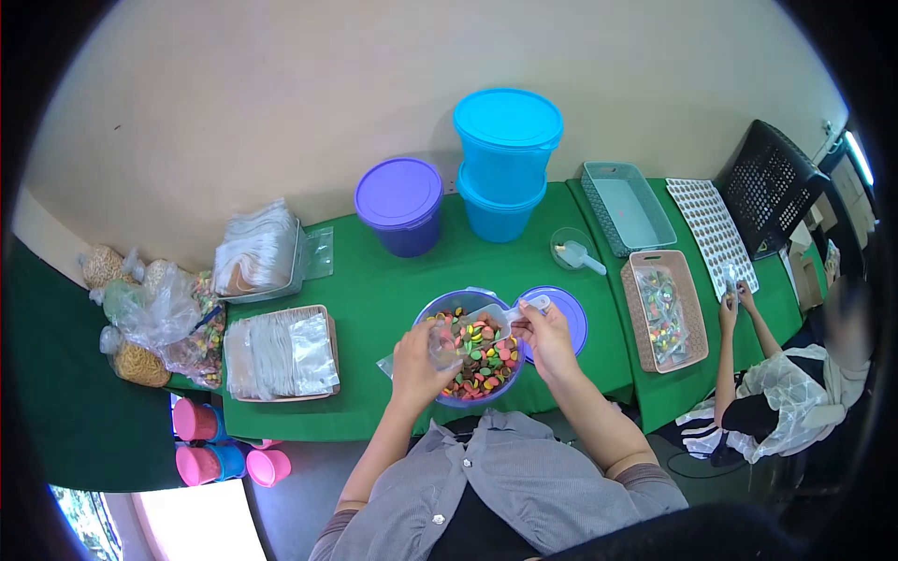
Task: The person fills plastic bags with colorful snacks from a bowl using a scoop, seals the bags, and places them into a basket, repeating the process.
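A purple bowl (432,309) of multicoloured candies (486,360) sits on the green table (374,290) in front of me. My left hand (421,360) holds a small clear plastic bag (445,344) over the bowl's left side. My right hand (544,335) grips a white scoop (498,319) whose tip rests over the candies beside the bag. The bowl's purple lid (571,313) lies just right of it, partly hidden by my right hand.
Behind stand a purple lidded tub (400,204) and stacked blue tubs (506,159). Trays of clear bags (281,351) lie left. A pink basket of filled packets (662,309) and a grey basket (629,208) are right, where another person's hands (734,304) work.
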